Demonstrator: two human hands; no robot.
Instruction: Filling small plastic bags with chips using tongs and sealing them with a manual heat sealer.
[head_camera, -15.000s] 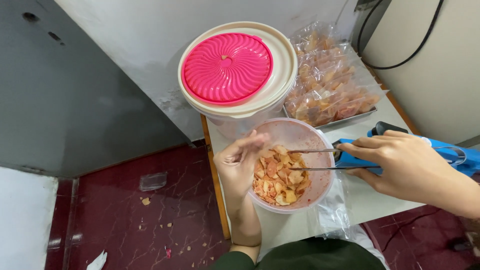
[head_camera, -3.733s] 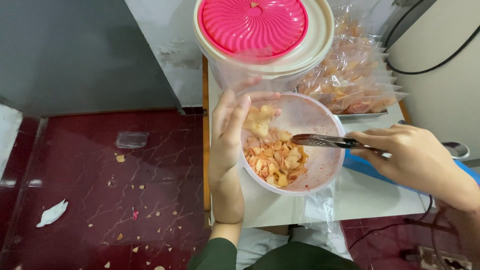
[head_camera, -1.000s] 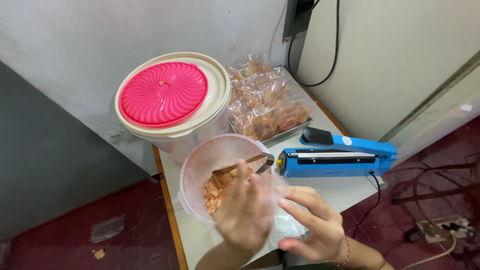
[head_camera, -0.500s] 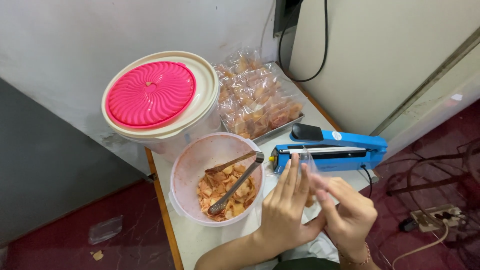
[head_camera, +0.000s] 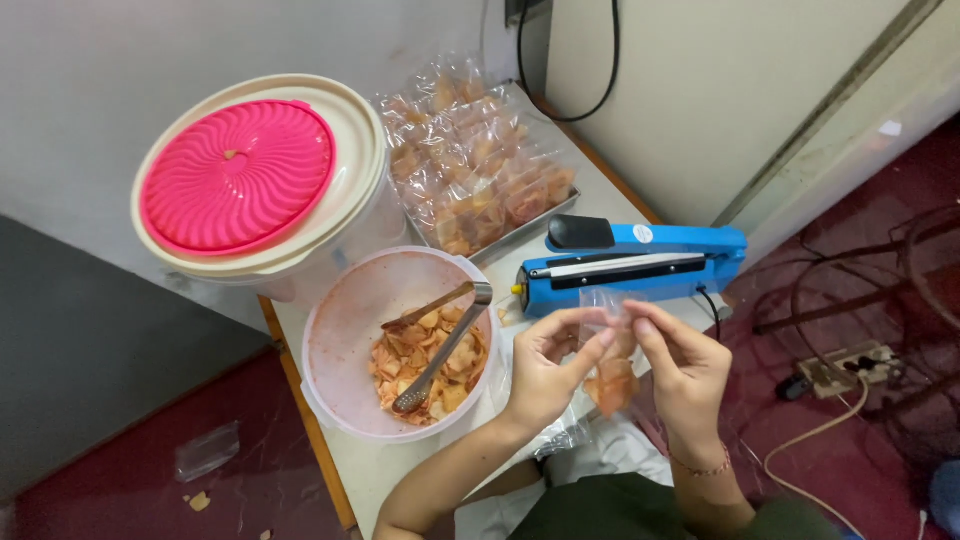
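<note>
Before the blue sealer (head_camera: 640, 265), both hands' grip holds the small bag (head_camera: 610, 370) upright, mouth up.

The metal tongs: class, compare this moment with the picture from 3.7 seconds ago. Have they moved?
Yes. The tongs, then in the right hand, now lie unheld in the pink bowl, leaning on its rim. Both hands now pinch a small clear bag.

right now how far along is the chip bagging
Done: a pile of filled bags lies on the metal tray. In hand: the left hand and right hand pinch the top of a small clear bag with chips in it, in front of the blue sealer. Left: chips remain in the bowl, tongs resting inside.
</note>
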